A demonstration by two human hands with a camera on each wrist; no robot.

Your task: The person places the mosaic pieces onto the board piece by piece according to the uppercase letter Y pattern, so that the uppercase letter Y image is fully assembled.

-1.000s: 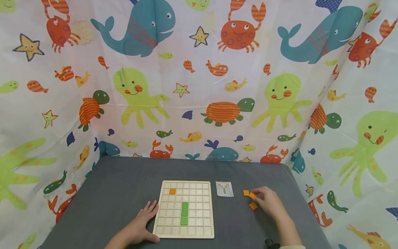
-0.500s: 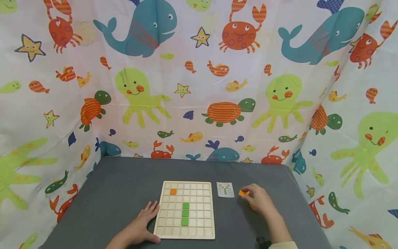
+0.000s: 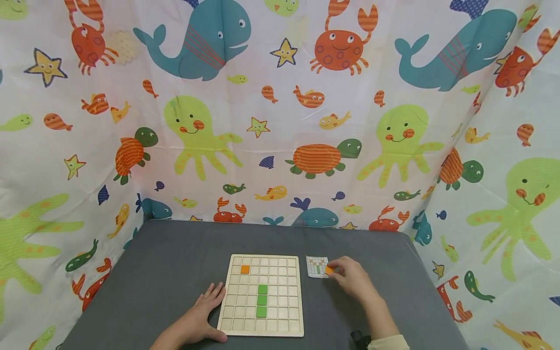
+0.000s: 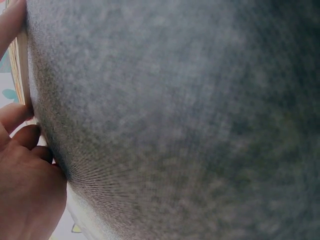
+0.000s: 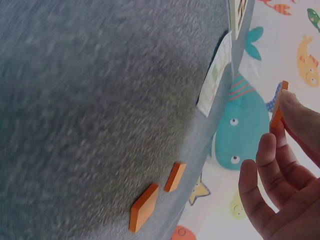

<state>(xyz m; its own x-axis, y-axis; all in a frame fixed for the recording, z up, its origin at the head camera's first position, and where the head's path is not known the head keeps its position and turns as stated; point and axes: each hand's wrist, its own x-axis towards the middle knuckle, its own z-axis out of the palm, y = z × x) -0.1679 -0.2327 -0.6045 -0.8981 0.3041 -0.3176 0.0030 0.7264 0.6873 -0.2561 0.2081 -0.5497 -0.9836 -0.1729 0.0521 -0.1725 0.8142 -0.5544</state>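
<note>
My left hand rests at the left edge of a wooden grid board, fingers spread along the side and thumb at the near left corner. Three green square tiles stand in one column of the board, and one orange tile sits near its upper left. Between thumb and fingertips my right hand pinches another orange square tile, held above the table. In the head view that hand is just right of a small printed pattern card, its tile overlapping the card's edge.
Two loose orange tiles, one nearer and one farther, lie on the grey table in the right wrist view; the right hand and arm hide them in the head view. A sea-animal curtain encloses the back and sides.
My right hand has picked an orange tile from the loose ones on the right and carried it left toward the pattern card. The left hand has stayed at the board's edge.
</note>
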